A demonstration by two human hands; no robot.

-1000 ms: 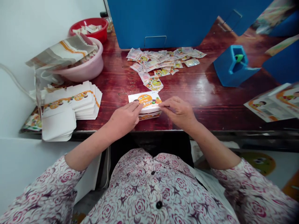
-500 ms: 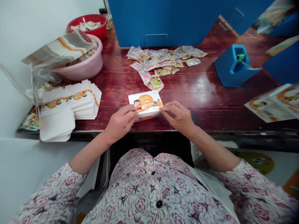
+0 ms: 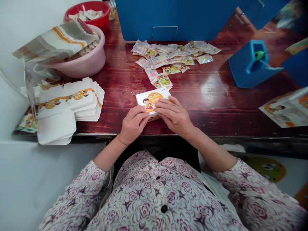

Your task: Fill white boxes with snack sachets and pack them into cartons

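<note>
A small white and orange printed box (image 3: 150,98) lies near the front edge of the dark red wooden table (image 3: 207,96). My left hand (image 3: 133,123) grips its near left corner with fingers curled. My right hand (image 3: 173,115) lies across the box's top right side, fingers pressed on it, hiding much of the lid. Beyond the box, a spread of small printed sachets (image 3: 172,56) lies on the table.
A stack of flat unfolded cartons (image 3: 68,107) sits at the left. A pink basin (image 3: 81,61) with a striped cloth and a red bowl (image 3: 89,12) stand behind it. A blue tape dispenser (image 3: 252,64) and blue panel (image 3: 178,16) stand at the back; printed cartons (image 3: 286,109) lie right.
My right hand has slid from the box's right edge onto its top. My left hand has drawn back to the near left corner. The view has shifted slightly.
</note>
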